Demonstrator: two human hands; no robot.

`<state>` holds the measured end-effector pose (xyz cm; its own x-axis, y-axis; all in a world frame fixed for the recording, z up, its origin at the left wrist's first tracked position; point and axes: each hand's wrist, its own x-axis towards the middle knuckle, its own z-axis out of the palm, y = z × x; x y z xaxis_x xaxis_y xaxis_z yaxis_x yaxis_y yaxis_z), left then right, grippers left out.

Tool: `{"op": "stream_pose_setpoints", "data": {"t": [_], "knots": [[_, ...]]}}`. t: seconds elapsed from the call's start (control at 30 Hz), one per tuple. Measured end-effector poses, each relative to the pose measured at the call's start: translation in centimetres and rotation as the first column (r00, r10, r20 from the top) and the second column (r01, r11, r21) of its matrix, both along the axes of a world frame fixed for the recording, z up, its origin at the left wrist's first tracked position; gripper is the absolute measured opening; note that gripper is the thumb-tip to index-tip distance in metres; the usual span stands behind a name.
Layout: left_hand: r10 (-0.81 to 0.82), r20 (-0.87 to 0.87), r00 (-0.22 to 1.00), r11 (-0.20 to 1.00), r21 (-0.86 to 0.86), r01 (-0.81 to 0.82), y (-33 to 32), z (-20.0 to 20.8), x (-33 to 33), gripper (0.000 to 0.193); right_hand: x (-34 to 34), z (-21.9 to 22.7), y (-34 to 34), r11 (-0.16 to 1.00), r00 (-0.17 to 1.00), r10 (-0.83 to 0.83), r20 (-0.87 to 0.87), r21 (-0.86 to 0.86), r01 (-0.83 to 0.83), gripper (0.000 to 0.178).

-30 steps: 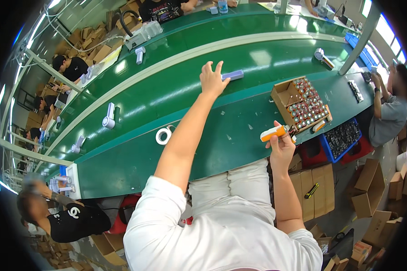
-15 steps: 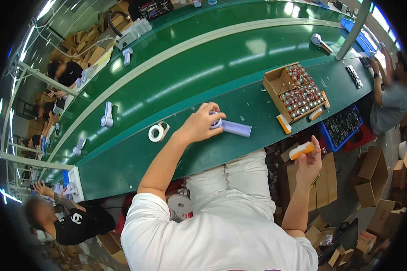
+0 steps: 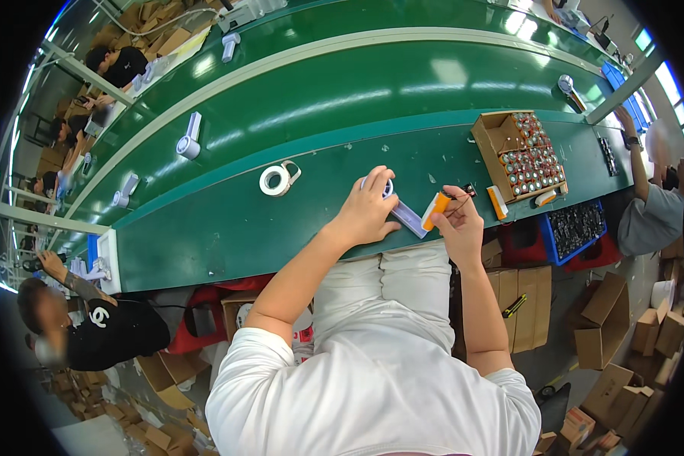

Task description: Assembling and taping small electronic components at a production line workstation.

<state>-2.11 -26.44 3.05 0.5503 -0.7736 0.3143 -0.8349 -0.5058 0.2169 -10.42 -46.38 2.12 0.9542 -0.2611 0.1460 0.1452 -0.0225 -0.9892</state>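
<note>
My left hand (image 3: 363, 211) is closed around the round head of a lavender handheld-fan housing (image 3: 409, 219), whose open trough-like handle slants toward the table's near edge. In my right hand (image 3: 462, 229) is an orange cylindrical battery (image 3: 438, 210) with a white strip along its side, pinched between thumb and fingers. Thin wires and a small dark piece (image 3: 469, 190) show beside those fingers. The battery is held at the end of the handle; whether the two touch I cannot tell. Left of my left hand lies a white roll of tape (image 3: 272, 181).
A cardboard box (image 3: 494, 156) of upright cylinders with red wires stands right, orange-and-white batteries (image 3: 498, 203) beside it. Below it is a blue bin (image 3: 549, 245) of black parts. Other fan housings (image 3: 188, 144) lie on the green conveyor (image 3: 296, 114). Co-workers sit at both sides.
My right hand has brought the battery leftward from beyond the table edge to the handle's end. The fan housing has turned, its handle now slanting more toward me. The whole view has shifted slightly.
</note>
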Motion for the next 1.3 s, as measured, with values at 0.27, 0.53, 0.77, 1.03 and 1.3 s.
{"op": "stream_pose_setpoints", "data": {"t": [0.27,0.53,0.77,1.03,1.3], "knots": [[-0.22,-0.543,0.81,0.852,-0.512,-0.111,1.3,-1.2,2.0,0.019,-0.2,1.4,1.6,0.946,0.999,0.044,-0.001,-0.322,-0.042,0.042],[-0.091,-0.544,0.834,0.782,-0.557,-0.278,0.7,-3.7,2.6,0.024,-0.3,2.7,3.3,0.849,0.994,0.076,-0.082,-0.517,-0.108,0.038],[-0.015,-0.389,0.921,0.754,-0.609,-0.245,0.9,-4.2,2.3,0.025,-0.7,2.7,4.5,0.636,0.984,0.143,-0.105,-0.752,-0.172,0.041],[0.032,-0.298,0.954,0.726,-0.649,-0.227,1.2,-4.3,2.3,0.022,-0.4,2.4,5.9,0.199,0.988,0.154,-0.027,-0.978,-0.058,0.038],[0.061,-0.262,0.963,0.706,-0.671,-0.227,0.9,-4.8,2.2,0.021,1.0,3.6,6.2,-0.064,0.952,0.231,-0.201,-0.979,-0.191,0.028]]}}
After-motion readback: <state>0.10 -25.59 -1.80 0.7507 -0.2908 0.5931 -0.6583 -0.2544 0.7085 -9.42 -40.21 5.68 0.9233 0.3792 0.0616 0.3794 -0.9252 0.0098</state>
